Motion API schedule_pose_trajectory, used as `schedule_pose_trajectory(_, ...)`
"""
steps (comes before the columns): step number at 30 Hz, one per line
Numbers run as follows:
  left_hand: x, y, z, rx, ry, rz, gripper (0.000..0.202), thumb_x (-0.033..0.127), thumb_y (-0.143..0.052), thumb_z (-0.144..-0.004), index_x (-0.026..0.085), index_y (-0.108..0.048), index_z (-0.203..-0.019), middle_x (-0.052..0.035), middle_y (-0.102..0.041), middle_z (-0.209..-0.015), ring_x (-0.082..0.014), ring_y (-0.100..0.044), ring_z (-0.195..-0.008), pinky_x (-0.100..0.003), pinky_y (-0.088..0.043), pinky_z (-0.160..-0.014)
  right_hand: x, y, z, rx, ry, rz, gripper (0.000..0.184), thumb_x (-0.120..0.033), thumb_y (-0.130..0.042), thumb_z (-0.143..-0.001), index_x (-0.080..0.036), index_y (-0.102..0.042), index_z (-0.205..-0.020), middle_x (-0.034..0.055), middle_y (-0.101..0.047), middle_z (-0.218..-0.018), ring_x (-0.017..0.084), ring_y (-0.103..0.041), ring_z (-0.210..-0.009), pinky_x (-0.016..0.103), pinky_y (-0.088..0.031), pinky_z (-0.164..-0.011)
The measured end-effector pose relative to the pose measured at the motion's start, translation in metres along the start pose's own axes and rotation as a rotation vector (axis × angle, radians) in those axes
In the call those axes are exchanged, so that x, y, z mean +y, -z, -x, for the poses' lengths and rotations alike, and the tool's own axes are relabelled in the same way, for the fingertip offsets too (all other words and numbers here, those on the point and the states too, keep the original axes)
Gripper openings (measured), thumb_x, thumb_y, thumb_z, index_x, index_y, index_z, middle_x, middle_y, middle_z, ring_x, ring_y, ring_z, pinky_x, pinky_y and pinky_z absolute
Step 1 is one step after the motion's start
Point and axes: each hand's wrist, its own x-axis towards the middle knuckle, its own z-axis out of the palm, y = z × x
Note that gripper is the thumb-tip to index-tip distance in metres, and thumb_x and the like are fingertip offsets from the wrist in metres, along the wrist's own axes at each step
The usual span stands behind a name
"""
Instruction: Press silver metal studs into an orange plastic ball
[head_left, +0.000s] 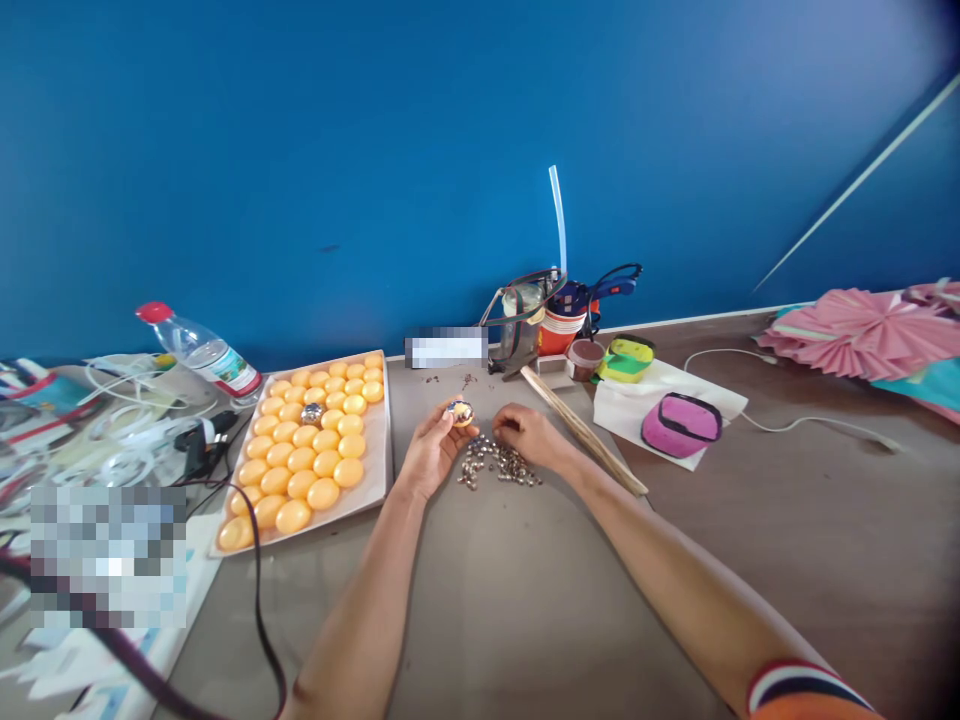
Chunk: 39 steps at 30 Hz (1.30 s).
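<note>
My left hand (431,450) holds a small orange ball (460,412) partly covered with shiny studs, pinched between its fingertips. My right hand (529,433) rests on the table with fingers curled at the top of a pile of small silver studs (496,464); whether it pinches one I cannot make out. To the left lies a white tray (377,470) filled with several plain orange balls (307,460) and one studded ball (312,413).
A water bottle (202,352) lies beside cables and papers at the left. At the back stand a cup of tools and glue gun (562,310), a small jar (585,356), a wooden stick (581,428), a pink case (681,424) on white paper, folded pink paper fans (862,330).
</note>
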Motion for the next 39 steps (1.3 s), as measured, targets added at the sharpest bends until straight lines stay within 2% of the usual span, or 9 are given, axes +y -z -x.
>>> schedule_pose_trajectory(4,0.000,0.001,0.000,0.003,0.001,0.009,0.034,0.028,-0.064,-0.077,0.016,-0.060,-0.108,-0.0039,-0.066,-0.087,-0.0137,-0.063,-0.070,-0.032,-0.048,-0.077,0.002,0.002,-0.004,0.015,-0.090,-0.282,0.009,-0.025,-0.054,-0.070,-0.018,-0.059,-0.071,-0.0027,-0.056,-0.061,0.012,-0.048,-0.058,0.025,-0.038,-0.059)
schedule_pose_trajectory(7,0.000,0.001,0.000,0.016,0.009,0.003,0.035,0.029,-0.064,-0.076,0.016,-0.060,-0.108,-0.0039,-0.066,-0.087,-0.0139,-0.063,-0.070,-0.031,-0.048,-0.075,0.001,0.003,-0.005,-0.008,-0.114,-0.370,0.009,-0.027,-0.055,-0.068,-0.018,-0.058,-0.070,-0.0037,-0.055,-0.059,0.011,-0.045,-0.055,0.024,-0.037,-0.057)
schedule_pose_trajectory(11,0.000,0.001,0.000,0.021,0.013,-0.011,0.036,0.028,-0.065,-0.075,0.017,-0.060,-0.109,-0.0042,-0.067,-0.087,-0.0141,-0.063,-0.070,-0.030,-0.047,-0.074,-0.002,0.003,-0.003,-0.061,-0.107,-0.339,0.008,-0.024,-0.055,-0.068,-0.018,-0.059,-0.070,-0.0035,-0.056,-0.060,0.011,-0.047,-0.056,0.024,-0.037,-0.057)
schedule_pose_trajectory(21,0.000,-0.001,0.001,0.029,0.017,-0.025,0.034,0.026,-0.066,-0.074,0.017,-0.061,-0.106,-0.0022,-0.066,-0.084,-0.0135,-0.063,-0.068,-0.029,-0.047,-0.073,-0.006,0.004,-0.001,-0.083,-0.065,-0.281,0.007,-0.021,-0.053,-0.069,-0.018,-0.059,-0.071,-0.0025,-0.058,-0.063,0.011,-0.048,-0.058,0.025,-0.038,-0.060)
schedule_pose_trajectory(24,0.000,0.000,0.000,0.024,0.013,-0.035,0.034,0.026,-0.067,-0.074,0.018,-0.061,-0.106,-0.0020,-0.066,-0.086,-0.0130,-0.063,-0.069,-0.029,-0.046,-0.074,-0.009,0.003,0.000,-0.038,-0.036,-0.311,0.008,-0.023,-0.051,-0.072,-0.018,-0.057,-0.073,-0.0021,-0.057,-0.064,0.011,-0.047,-0.059,0.025,-0.038,-0.060)
schedule_pose_trajectory(28,-0.003,0.000,-0.001,0.005,-0.016,-0.067,0.036,0.024,-0.069,-0.072,0.019,-0.060,-0.107,-0.0033,-0.065,-0.094,-0.0142,-0.063,-0.077,-0.032,-0.045,-0.081,-0.025,0.001,0.004,0.090,0.018,-0.333,0.011,-0.027,-0.049,-0.075,-0.019,-0.057,-0.076,-0.0012,-0.056,-0.069,0.013,-0.049,-0.065,0.026,-0.039,-0.065)
schedule_pose_trajectory(31,-0.004,-0.002,-0.001,-0.015,-0.032,-0.081,0.038,0.023,-0.070,-0.071,0.019,-0.059,-0.107,-0.0043,-0.065,-0.096,-0.0158,-0.061,-0.085,-0.034,-0.044,-0.085,-0.035,-0.003,0.007,0.106,0.020,-0.335,0.011,-0.027,-0.049,-0.076,-0.019,-0.056,-0.075,-0.0005,-0.057,-0.071,0.013,-0.050,-0.067,0.026,-0.040,-0.067)
schedule_pose_trajectory(39,-0.004,-0.004,-0.001,-0.021,-0.028,-0.132,0.041,0.022,-0.073,-0.067,0.020,-0.057,-0.105,-0.0030,-0.062,-0.095,-0.0154,-0.059,-0.086,-0.033,-0.044,-0.085,-0.031,-0.012,0.006,0.151,0.033,-0.305,0.011,-0.026,-0.049,-0.078,-0.018,-0.056,-0.078,0.0009,-0.061,-0.076,0.013,-0.055,-0.072,0.026,-0.042,-0.070)
